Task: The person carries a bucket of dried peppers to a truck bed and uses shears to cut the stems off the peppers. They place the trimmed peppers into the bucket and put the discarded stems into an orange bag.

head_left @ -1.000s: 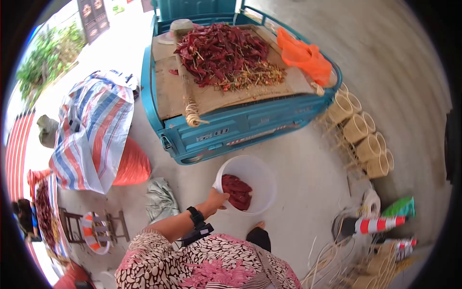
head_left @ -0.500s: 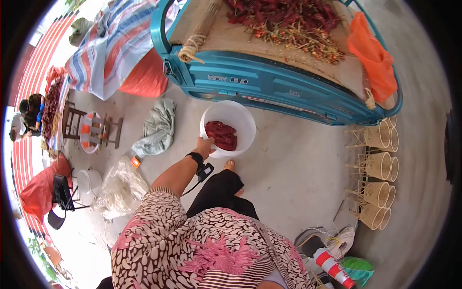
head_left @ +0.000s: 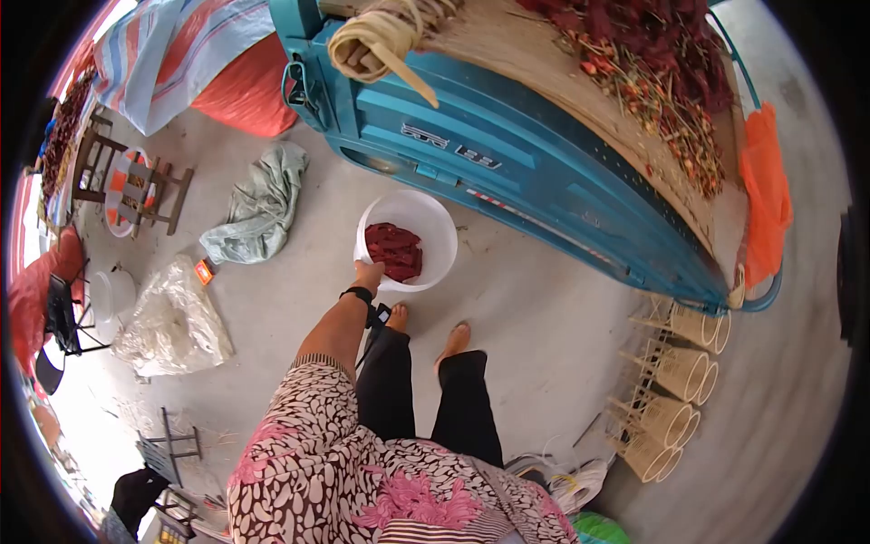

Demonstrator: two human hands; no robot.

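You are gripping near rim of white bucket (head_left: pixel 429 225) with left hand (head_left: pixel 367 275), fingers closed over edge; right hand out of view. Bucket, carrying red chillies (head_left: pixel 392 251), showing at frame centre, just below blue cart (head_left: pixel 507 172). Grip being one-sided: be keeping rim level, wrist firm.

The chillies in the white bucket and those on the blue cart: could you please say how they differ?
Bucket chillies form a small heap in the white bucket; cart chillies spread wide. Bucket chillies look clean; cart chillies lie among pale stalks. Both are dark red.
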